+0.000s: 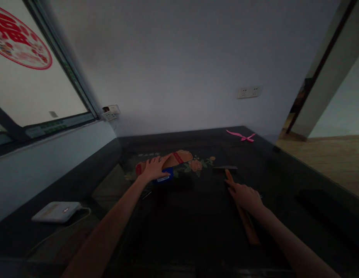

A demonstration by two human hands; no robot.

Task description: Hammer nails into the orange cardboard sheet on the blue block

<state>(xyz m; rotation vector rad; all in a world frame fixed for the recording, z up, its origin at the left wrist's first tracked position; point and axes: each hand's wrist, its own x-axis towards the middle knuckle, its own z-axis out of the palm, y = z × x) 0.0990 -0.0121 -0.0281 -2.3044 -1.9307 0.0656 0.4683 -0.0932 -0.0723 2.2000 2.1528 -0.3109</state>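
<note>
At the lower left of the frame lies a white rectangular plastic device with a pale cable. Near the centre, the left hand spreads over a tan, red-banded flat piece and a dark-blue box — whether it grips or only rests, I cannot tell. Right of centre, the right hand appears closed around a hammer with an orange-brown wooden handle and a narrow metal head, which lies on the glossy black table. The step in hand seems to be taking hold — in my judgement, the next move calls for firm fingers on both sides.
</note>
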